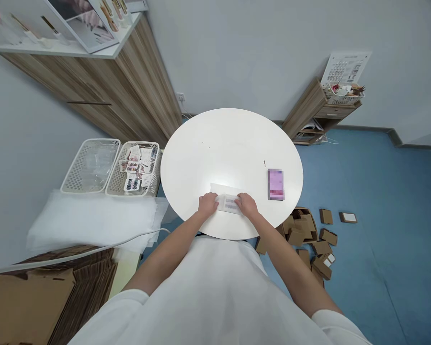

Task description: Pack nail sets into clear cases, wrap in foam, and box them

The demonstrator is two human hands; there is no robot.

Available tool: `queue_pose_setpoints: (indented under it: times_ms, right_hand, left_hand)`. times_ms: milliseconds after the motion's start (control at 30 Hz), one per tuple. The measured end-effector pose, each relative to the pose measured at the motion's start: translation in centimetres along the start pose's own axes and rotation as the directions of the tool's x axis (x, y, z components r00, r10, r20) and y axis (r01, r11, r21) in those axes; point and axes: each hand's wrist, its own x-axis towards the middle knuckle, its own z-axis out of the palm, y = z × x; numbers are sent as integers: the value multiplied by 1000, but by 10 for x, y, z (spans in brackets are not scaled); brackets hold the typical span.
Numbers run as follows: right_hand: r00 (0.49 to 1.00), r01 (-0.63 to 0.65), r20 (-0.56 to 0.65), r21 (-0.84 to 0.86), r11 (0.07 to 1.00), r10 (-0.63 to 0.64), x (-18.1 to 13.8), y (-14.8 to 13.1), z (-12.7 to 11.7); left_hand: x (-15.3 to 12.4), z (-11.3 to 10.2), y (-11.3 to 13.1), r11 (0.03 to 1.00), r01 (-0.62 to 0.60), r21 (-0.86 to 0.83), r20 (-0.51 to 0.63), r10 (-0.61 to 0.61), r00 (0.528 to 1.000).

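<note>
Close to the near edge of the round white table (230,143), a small flat packet (228,203) with dark marks showing through lies on a thin white wrapping sheet (220,188). My left hand (207,205) has its fingers curled on the left end of the sheet, beside the packet. On the other end, my right hand (247,206) pinches the sheet and the packet's right side. Both sets of fingertips are partly hidden. Part of the sheet lies flat on the table beyond the packet.
A phone-like object (276,184), pixelated, lies on the table's right. Two white baskets (109,184) stand left, one holding several nail-set packs (138,167). Below them are white foam sheets (93,215) and flattened cardboard (28,302). Several small brown boxes (321,247) lie on the floor at right.
</note>
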Motion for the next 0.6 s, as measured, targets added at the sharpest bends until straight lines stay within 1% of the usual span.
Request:
queue_pose_setpoints:
  times_ms: [67, 100, 167, 200, 267, 300, 333, 367, 400, 433, 500, 533, 567, 600]
  right_hand:
    - [999, -15, -47, -19, 1000, 14, 1, -1, 3]
    - [997, -22, -79, -21, 1000, 20, 1, -1, 4]
    - [984, -29, -175, 10, 1000, 30, -4, -2, 5]
    - [971, -31, -235, 47, 998, 41, -9, -2, 5]
    - [938, -37, -333, 180, 983, 96, -22, 0, 6]
    - [924, -48, -354, 276, 960, 147, -32, 1, 7]
    - [920, -67, -331, 391, 918, 208, -42, 3, 10]
    - [916, -113, -277, 518, 848, 291, -52, 5, 13]
    - [908, -182, -187, 631, 754, 376, -62, 7, 18]
    - [892, -269, -65, 719, 640, 448, -71, 8, 23]
    - [838, -413, 179, 825, 385, 516, -83, 8, 31]
    - [807, -451, 261, 851, 269, 530, -86, 7, 34]
    - [785, -458, 306, 872, 172, 539, -86, 5, 35]
    - [770, -440, 319, 892, 99, 553, -84, 4, 35]
  left_hand:
    - [-5, 0, 2, 999, -4, 51, -108, 9, 994]
    - [-8, 0, 4, 997, -33, 74, -165, 45, 985]
    - [-16, 0, 8, 980, -157, 121, -231, 181, 956]
    - [-20, 1, 11, 961, -239, 139, -230, 266, 936]
    - [-26, 4, 16, 909, -389, 150, -182, 412, 893]
    - [-28, 6, 17, 886, -440, 146, -152, 459, 875]
    - [-29, 9, 18, 870, -472, 139, -126, 489, 863]
    - [-30, 12, 19, 863, -488, 132, -105, 502, 858]
    - [-30, 15, 18, 861, -493, 124, -89, 505, 859]
    - [-29, 19, 17, 864, -491, 117, -79, 501, 862]
    - [-27, 25, 15, 874, -475, 103, -72, 483, 873]
    - [-26, 28, 13, 881, -464, 95, -76, 471, 879]
    - [-25, 30, 13, 887, -453, 86, -81, 459, 884]
    - [-24, 31, 12, 893, -444, 74, -86, 450, 889]
